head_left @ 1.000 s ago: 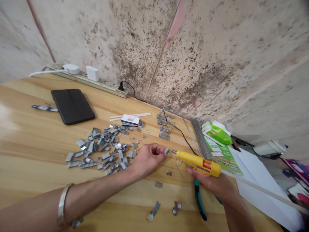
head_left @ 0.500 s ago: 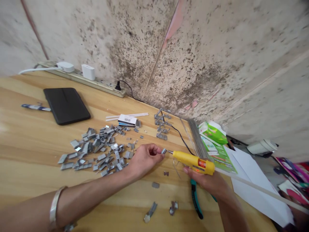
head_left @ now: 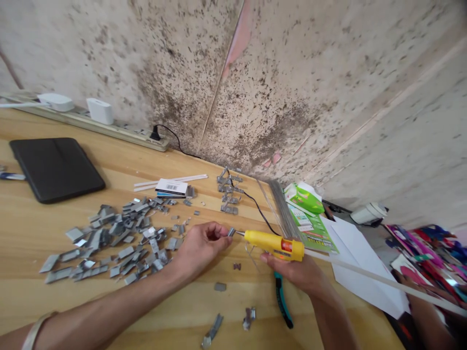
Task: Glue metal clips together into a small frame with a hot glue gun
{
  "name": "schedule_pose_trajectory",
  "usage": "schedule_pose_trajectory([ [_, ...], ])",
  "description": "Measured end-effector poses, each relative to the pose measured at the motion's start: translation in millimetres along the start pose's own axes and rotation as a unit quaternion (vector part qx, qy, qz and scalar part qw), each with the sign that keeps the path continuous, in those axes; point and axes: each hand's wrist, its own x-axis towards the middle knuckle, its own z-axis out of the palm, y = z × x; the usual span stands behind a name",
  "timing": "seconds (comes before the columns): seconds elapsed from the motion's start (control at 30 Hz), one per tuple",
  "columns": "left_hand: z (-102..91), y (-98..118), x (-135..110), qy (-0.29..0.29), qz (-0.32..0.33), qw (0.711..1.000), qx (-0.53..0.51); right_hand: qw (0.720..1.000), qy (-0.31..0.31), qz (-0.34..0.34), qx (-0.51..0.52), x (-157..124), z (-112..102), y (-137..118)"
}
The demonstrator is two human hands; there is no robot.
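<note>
My left hand (head_left: pixel 199 245) pinches a small grey metal clip (head_left: pixel 231 232) just above the wooden table (head_left: pixel 44 228). My right hand (head_left: pixel 295 272) grips a yellow hot glue gun (head_left: pixel 273 244), and its nozzle touches the clip. A white glue stick (head_left: pixel 383 284) pokes out of the gun's back toward the right. The gun's black cord (head_left: pixel 255 206) runs back to the wall. A heap of several grey metal clips (head_left: pixel 113 238) lies left of my left hand. Loose clips (head_left: pixel 220 287) lie in front of my hands.
Teal-handled pliers (head_left: pixel 281 301) lie under my right wrist. A black tablet (head_left: pixel 51 167) and a power strip (head_left: pixel 109 127) sit at the back left. Metal wires (head_left: pixel 282 209), a green box (head_left: pixel 304 199) and white paper (head_left: pixel 359 262) lie to the right. A small barcoded box (head_left: pixel 171 187) is near white sticks.
The view has swung to the right, so everything sits further left in the picture. My hands keep the same hold, with the nozzle still at the clip.
</note>
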Motion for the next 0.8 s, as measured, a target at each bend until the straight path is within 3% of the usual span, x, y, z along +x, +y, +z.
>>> schedule_pose_trajectory([
  [0.27,0.2,-2.3,1.4,-0.007,0.006,1.0,-0.007,1.0,0.018,0.014,-0.004,-0.6,1.5,0.3],
  [0.8,-0.3,-1.7,0.0,-0.003,0.017,1.0,-0.005,1.0,-0.003,0.015,0.003,-1.2,1.3,3.2],
])
